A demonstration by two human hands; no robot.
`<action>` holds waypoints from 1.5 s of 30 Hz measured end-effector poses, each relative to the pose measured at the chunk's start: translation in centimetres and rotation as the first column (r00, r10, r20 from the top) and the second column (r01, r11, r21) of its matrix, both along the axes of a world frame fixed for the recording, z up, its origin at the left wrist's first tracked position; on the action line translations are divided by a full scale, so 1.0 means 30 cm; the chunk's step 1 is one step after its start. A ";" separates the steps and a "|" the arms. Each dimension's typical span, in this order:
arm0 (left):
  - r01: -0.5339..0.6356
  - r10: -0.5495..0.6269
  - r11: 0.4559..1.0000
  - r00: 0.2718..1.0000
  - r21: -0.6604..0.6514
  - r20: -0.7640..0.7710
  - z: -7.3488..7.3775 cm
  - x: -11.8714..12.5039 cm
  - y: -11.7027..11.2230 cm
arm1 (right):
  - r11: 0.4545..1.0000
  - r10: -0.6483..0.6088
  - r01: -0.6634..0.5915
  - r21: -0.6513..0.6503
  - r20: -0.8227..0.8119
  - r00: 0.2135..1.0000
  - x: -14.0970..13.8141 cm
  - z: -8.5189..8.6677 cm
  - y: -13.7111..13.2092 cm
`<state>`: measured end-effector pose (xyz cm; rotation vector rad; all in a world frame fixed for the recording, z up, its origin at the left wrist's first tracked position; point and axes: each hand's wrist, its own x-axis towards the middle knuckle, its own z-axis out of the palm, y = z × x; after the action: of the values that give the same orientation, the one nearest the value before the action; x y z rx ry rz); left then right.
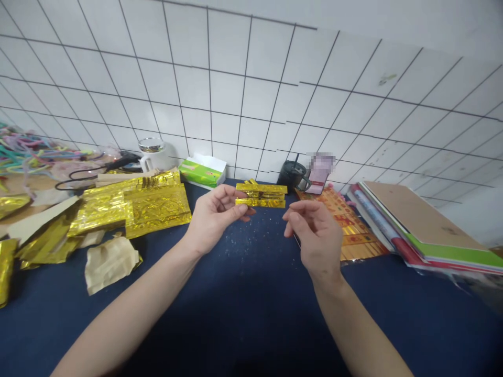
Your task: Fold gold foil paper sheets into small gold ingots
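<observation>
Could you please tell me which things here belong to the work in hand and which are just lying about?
In the work:
folded gold piece, held in the left hand
gold sheets, probably, as they look alike

Apparently lying about:
white mug
green-and-white packet
dark cup
phone
stack of folders

Head-worn view, forward and down over table (251, 283)

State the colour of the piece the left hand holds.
The folded piece is shiny gold; head view shows it.
</observation>
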<state>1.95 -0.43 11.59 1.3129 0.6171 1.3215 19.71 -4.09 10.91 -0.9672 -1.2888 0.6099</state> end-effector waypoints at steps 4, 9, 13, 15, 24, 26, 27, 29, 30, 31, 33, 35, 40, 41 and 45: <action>0.021 -0.020 0.999 1.000 -0.041 0.023 -0.010 0.031 -0.027 | 1.000 -0.007 0.008 -0.018 0.016 1.000 -0.005 0.007 -0.003; 0.053 -0.049 0.993 0.998 -0.106 0.043 -0.029 0.058 -0.050 | 0.988 0.141 -0.145 -0.056 -0.068 0.988 0.015 -0.005 0.011; 0.008 -0.010 0.991 1.000 -0.132 -0.015 -0.019 0.053 -0.056 | 0.970 0.234 -0.240 -0.034 -0.136 0.963 0.052 -0.008 0.023; -0.094 0.092 0.993 0.995 -0.075 -0.030 -0.004 0.043 -0.059 | 0.963 0.260 -0.267 -0.034 -0.138 0.956 0.073 -0.004 0.029; 0.098 -0.098 0.995 0.902 -0.024 -0.421 0.049 0.024 -0.104 | 0.812 0.553 -0.551 -0.192 -0.048 0.832 0.114 0.011 0.024; 0.141 -0.152 0.988 0.879 -0.059 -0.453 0.049 0.030 -0.112 | 0.787 0.587 -0.587 -0.193 -0.061 0.807 0.116 0.010 0.022; 0.149 -0.165 0.986 0.872 -0.071 -0.460 0.048 0.033 -0.114 | 0.782 0.594 -0.596 -0.184 -0.074 0.801 0.117 0.010 0.022; 0.148 -0.163 0.987 0.862 -0.068 -0.481 0.045 0.037 -0.117 | 0.782 0.592 -0.600 -0.171 -0.099 0.800 0.116 0.010 0.023; 0.144 -0.152 0.988 0.853 -0.054 -0.499 0.043 0.038 -0.117 | 0.783 0.588 -0.598 -0.172 -0.108 0.802 0.115 0.011 0.024; 0.138 -0.135 0.990 0.842 -0.034 -0.522 0.041 0.038 -0.118 | 0.784 0.583 -0.594 -0.178 -0.114 0.804 0.113 0.012 0.025; 0.125 -0.094 0.992 0.816 0.014 -0.570 0.038 0.039 -0.119 | 0.786 0.572 -0.586 -0.197 -0.125 0.810 0.109 0.013 0.026; 0.111 -0.043 0.991 0.794 0.075 -0.606 0.036 0.039 -0.122 | 0.789 0.554 -0.572 -0.224 -0.141 0.820 0.105 0.013 0.028; 0.074 0.122 0.965 0.721 0.251 -0.682 0.031 0.042 -0.126 | 0.786 0.553 -0.572 -0.234 -0.147 0.820 0.104 0.008 0.030; 0.069 0.154 0.957 0.700 0.281 -0.697 0.028 0.043 -0.126 | 0.775 0.574 -0.591 -0.223 -0.144 0.806 0.105 0.007 0.030; 0.069 0.248 0.925 0.635 0.373 -0.732 0.012 0.047 -0.126 | 0.752 0.614 -0.618 -0.229 -0.097 0.783 0.108 0.002 0.034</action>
<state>3.35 -4.20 11.97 2.2339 1.0644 0.9153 22.95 -3.07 10.98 -0.7123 -1.5493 1.3221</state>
